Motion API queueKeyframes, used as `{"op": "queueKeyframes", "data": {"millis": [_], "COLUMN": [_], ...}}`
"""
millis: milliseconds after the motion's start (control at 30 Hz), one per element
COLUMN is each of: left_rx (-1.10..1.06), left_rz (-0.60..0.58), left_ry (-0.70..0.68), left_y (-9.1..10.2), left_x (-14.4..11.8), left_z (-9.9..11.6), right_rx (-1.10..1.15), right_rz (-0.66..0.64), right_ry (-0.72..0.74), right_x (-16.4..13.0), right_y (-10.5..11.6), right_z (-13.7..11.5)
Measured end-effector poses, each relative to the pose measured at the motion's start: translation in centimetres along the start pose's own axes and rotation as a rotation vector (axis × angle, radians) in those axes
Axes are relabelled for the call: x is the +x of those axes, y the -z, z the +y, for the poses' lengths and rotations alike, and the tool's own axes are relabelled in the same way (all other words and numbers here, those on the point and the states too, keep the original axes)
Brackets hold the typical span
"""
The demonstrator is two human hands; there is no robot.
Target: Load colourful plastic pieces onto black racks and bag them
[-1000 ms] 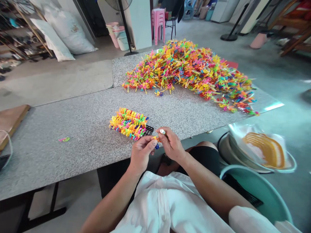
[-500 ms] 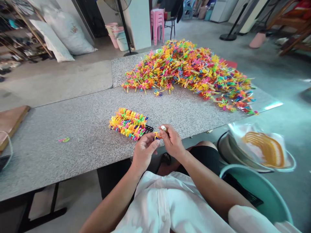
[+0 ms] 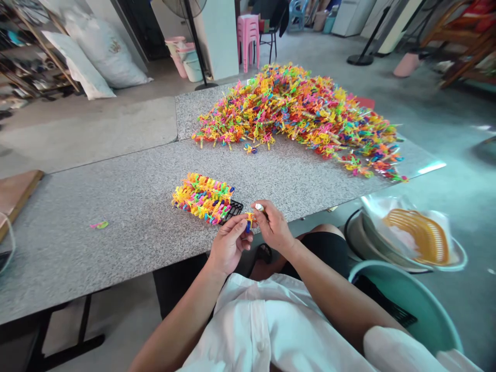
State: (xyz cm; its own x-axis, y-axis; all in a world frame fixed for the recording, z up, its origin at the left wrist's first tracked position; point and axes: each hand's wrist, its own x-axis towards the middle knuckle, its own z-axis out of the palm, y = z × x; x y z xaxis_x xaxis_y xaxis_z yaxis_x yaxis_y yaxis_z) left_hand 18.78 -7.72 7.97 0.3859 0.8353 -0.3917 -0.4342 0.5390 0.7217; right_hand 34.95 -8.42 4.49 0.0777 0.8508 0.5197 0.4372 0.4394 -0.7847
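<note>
Close to the table's front edge, my left hand (image 3: 227,245) pinches a small blue and yellow plastic piece (image 3: 248,224) between thumb and fingers. My right hand (image 3: 277,230) is closed around a small white-ended tube (image 3: 259,207), its fingertips meeting the same plastic piece. Whether the tube and the piece are joined is hidden by the fingers. Just beyond my left hand lies a black lattice rack (image 3: 235,207). Tight rows of colourful plastic pieces (image 3: 203,198) cover most of that rack, leaving its right end showing.
A large heap of bright plastic pieces (image 3: 298,113) spreads over the far part of the speckled grey table (image 3: 132,206). One loose pink-green piece (image 3: 101,225) lies at left, near a brown board (image 3: 17,194). A teal tub (image 3: 430,305) and a bucket with a yellow basket (image 3: 422,235) stand at right.
My left fingers have shifted on the plastic piece, and its blue part now hangs lower and shows more. The right hand keeps its hold on the tube. The view has shifted slightly.
</note>
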Motion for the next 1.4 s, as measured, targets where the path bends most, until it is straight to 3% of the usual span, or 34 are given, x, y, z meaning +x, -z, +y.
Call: {"op": "queueKeyframes", "data": {"millis": [267, 567, 833, 1133, 1267, 1400], "left_rx": [0.134, 0.474, 0.395, 0.472, 0.270, 0.101], "left_rz": [-0.005, 0.075, 0.001, 0.027, 0.161, 0.188], "left_ry": [-0.022, -0.252, -0.212, -0.228, -0.156, -0.102], "left_y": [0.1, 0.7, 1.2, 0.4, 0.6, 0.6], "left_x": [0.1, 0.4, 0.6, 1.2, 2.0, 2.1], "left_z": [0.2, -0.3, -0.5, 0.4, 0.9, 1.8], "right_rx": [-0.131, -0.236, -0.207, -0.084, -0.066, 0.008], "right_rz": [0.077, 0.061, 0.018, -0.084, 0.015, -0.134], "right_ry": [0.139, 0.205, 0.199, 0.060, -0.096, -0.291], "right_x": [-0.2, 0.0, -0.1, 0.3, 0.7, -0.4], "right_y": [-0.3, 0.4, 0.7, 0.4, 1.5, 2.3], "right_z": [0.4, 0.6, 0.7, 0.0, -0.1, -0.6]}}
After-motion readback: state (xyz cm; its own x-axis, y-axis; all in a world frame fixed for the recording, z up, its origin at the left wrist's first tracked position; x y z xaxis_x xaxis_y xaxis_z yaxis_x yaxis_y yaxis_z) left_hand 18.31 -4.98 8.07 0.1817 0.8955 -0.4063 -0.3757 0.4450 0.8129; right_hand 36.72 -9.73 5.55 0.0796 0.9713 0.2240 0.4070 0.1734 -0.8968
